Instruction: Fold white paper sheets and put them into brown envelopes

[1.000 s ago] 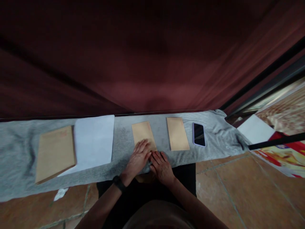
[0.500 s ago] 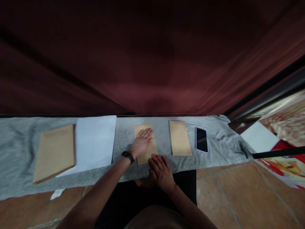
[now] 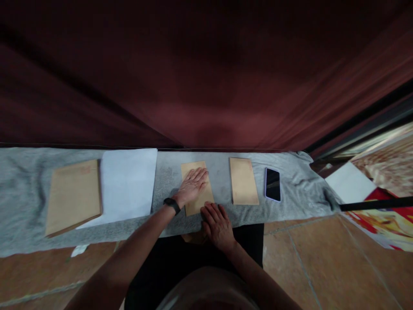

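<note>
A tan paper envelope lies on the grey cloth in front of me. My left hand, with a black band at the wrist, rests flat on it, fingers stretched out and pointing up and to the right. At the envelope's near right corner lies my right hand, its fingers extended and touching the edge. To the right, a second tan envelope lies flat. Beyond it is a phone with a dark screen and a purple case.
Left of my hands, white paper sheets lie beside a stack of larger brown envelopes. The grey cloth covers a narrow surface against a dark red panel. A white scrap is on the tiled floor.
The whole view has tilted slightly, so the cloth and items sit a little higher. My hands stay on the same envelope, the left shifted only slightly across it.
</note>
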`<move>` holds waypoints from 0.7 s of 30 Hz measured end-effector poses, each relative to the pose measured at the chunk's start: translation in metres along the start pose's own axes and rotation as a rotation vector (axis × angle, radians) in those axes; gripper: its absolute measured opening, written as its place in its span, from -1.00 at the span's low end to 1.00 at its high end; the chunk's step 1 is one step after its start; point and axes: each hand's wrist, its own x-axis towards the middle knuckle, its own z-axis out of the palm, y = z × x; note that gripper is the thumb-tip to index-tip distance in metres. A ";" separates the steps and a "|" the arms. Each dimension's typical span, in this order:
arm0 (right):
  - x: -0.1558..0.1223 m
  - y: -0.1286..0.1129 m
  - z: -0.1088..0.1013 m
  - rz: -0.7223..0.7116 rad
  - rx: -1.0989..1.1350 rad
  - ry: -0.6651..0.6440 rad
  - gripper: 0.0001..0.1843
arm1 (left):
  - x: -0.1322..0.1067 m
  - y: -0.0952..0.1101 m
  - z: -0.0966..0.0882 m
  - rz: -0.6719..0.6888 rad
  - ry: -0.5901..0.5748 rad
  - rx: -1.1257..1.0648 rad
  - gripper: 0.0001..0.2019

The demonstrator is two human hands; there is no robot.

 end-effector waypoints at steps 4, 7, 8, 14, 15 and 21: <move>0.000 0.000 0.000 0.005 0.016 -0.008 -0.46 | -0.024 0.010 -0.001 0.043 -0.043 -0.063 -0.45; 0.001 0.000 -0.001 0.015 0.017 -0.015 -0.48 | -0.042 0.018 -0.002 0.061 -0.064 -0.100 -0.46; 0.001 0.000 -0.001 0.016 0.015 -0.017 -0.48 | -0.048 0.021 -0.003 0.063 -0.069 -0.111 -0.46; -0.001 0.002 0.000 0.005 0.000 -0.019 -0.47 | -0.079 0.034 -0.007 0.079 -0.099 -0.107 -0.46; -0.001 0.002 0.001 0.002 -0.001 -0.015 -0.48 | -0.083 0.036 -0.006 0.086 -0.097 -0.077 -0.46; -0.002 0.005 0.004 -0.030 -0.014 0.017 -0.46 | -0.118 0.050 0.001 0.134 -0.031 0.144 -0.42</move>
